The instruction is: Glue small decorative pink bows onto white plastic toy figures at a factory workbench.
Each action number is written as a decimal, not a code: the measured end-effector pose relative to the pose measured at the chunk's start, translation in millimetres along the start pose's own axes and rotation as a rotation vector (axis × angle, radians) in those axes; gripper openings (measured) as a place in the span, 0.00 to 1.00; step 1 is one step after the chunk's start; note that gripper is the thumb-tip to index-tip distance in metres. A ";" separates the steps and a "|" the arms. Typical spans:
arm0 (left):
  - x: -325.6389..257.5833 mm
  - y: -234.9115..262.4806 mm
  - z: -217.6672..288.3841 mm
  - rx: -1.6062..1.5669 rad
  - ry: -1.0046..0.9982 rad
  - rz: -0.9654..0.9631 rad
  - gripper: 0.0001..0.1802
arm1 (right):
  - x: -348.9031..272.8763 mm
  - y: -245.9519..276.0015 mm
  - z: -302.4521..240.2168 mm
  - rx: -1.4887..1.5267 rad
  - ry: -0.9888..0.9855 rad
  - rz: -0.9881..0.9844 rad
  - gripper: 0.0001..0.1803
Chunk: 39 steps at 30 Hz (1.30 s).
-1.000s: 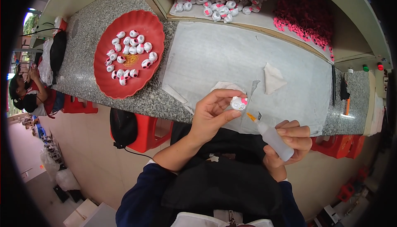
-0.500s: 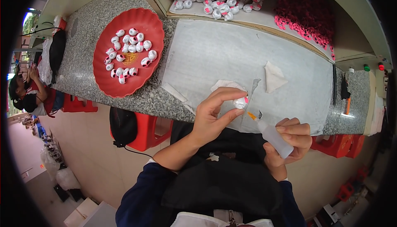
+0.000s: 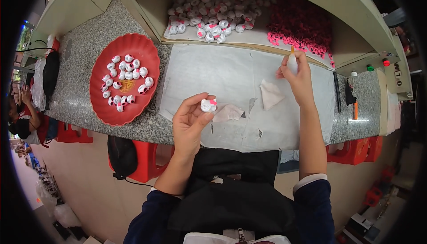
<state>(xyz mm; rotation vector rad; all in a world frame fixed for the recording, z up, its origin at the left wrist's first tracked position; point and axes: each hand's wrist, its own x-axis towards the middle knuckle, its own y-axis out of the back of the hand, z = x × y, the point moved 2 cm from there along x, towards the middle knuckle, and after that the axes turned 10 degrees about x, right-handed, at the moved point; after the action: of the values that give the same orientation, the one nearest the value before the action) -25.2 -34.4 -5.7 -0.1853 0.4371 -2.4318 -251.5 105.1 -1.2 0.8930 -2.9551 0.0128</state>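
The white sheet lies on a speckled gray bench, and the person's two hands are well apart above it. Over the near left part of the sheet, the left hand pinches a small white piece between thumb and fingers. The piece is round (it has a bright pink bit at its top right).

Over the far right part of the sheet, the right hand has its fingers curled around a little pale bottle. The bottle stands with its orange tip up, and it is hard to tell if the tip touches anything.

Just past the sheet's far edge is a shelf with a big heap of white pieces and, to the right, a heap of pink pieces. Left of the sheet sits a red dish with wavy sides and more white and pink pieces inside. Two pale cloths rest on the sheet, one close to the left hand and one farther right.
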 end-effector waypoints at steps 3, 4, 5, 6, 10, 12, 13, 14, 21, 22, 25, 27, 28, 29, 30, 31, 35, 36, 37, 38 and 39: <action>-1.5 -0.8 -0.9 -0.040 0.024 -0.020 0.21 | 36.9 -7.1 3.1 -0.532 0.233 0.077 0.14; -1.3 -0.9 -2.2 -0.044 0.039 -0.026 0.21 | 43.7 -12.0 0.5 -0.864 0.438 0.125 0.12; -2.0 0.6 -3.1 -0.041 0.039 -0.030 0.21 | 50.0 -14.4 4.4 -0.873 0.416 0.131 0.12; -1.0 1.3 -3.1 -0.040 0.033 -0.025 0.21 | 54.1 -16.7 7.4 -0.870 0.422 0.127 0.12; 1.1 1.3 -2.4 -0.044 0.044 -0.048 0.21 | 64.1 -20.9 12.3 -1.114 0.353 0.174 0.11; 0.1 1.1 -2.1 -0.041 0.050 -0.045 0.20 | 60.0 -21.1 6.2 -1.148 0.335 0.146 0.11; -1.0 0.2 -1.7 -0.044 0.049 -0.056 0.20 | 49.9 -20.0 -2.1 -0.986 0.341 0.139 0.09; 0.1 -0.4 -2.2 -0.050 0.045 -0.068 0.20 | 39.0 -21.4 -12.5 -0.827 0.346 0.132 0.08; -1.1 -12.5 -7.8 -0.028 0.056 -0.135 0.20 | -78.1 -54.9 -34.1 0.193 0.027 0.012 0.03; -2.3 -14.6 -8.3 -0.021 0.063 -0.135 0.20 | -87.5 -59.5 -30.4 0.309 -0.041 -0.024 0.02; -4.4 -21.5 -8.4 -0.045 0.043 -0.174 0.19 | -100.7 -69.7 -19.5 0.470 -0.148 -0.066 0.02; -7.3 -27.7 -9.0 -0.115 0.074 -0.240 0.19 | -103.6 -72.1 -8.5 0.595 -0.216 -0.050 0.02; -8.9 -29.4 -8.7 -0.112 0.078 -0.247 0.19 | -104.4 -73.1 -6.8 0.599 -0.214 -0.043 0.02; -11.2 -30.4 -8.5 -0.110 0.072 -0.255 0.19 | -105.3 -73.4 -5.5 0.549 -0.185 -0.001 0.02; -12.6 -31.2 -8.4 -0.108 0.066 -0.262 0.19 | -106.0 -72.4 -5.0 0.498 -0.155 0.040 0.02; -13.0 -31.7 -8.4 -0.106 0.069 -0.266 0.19 | -106.5 -71.0 -4.7 0.500 -0.155 0.045 0.02; -12.2 -32.7 -10.1 -0.023 0.038 -0.241 0.19 | -108.3 -62.9 -8.6 0.367 -0.079 0.066 0.03; -11.6 -32.4 -10.4 0.027 -0.017 -0.219 0.18 | -108.5 -60.2 -10.0 0.359 -0.087 0.090 0.04; -10.9 -32.1 -10.9 0.029 -0.015 -0.220 0.18 | -109.2 -58.2 -11.9 0.361 -0.089 0.091 0.04; -10.6 -32.0 -10.3 0.137 -0.083 -0.195 0.18 | -110.8 -56.9 -13.7 0.467 -0.139 0.044 0.04; -10.6 -31.9 -9.6 0.245 -0.151 -0.169 0.18 | -112.0 -56.9 -14.4 0.573 -0.190 -0.004 0.05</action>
<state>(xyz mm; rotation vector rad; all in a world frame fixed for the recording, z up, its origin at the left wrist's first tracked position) -37.8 -1.9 -3.6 -0.3075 0.0571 -2.5878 -126.3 120.0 6.7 0.9923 -3.1727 0.8564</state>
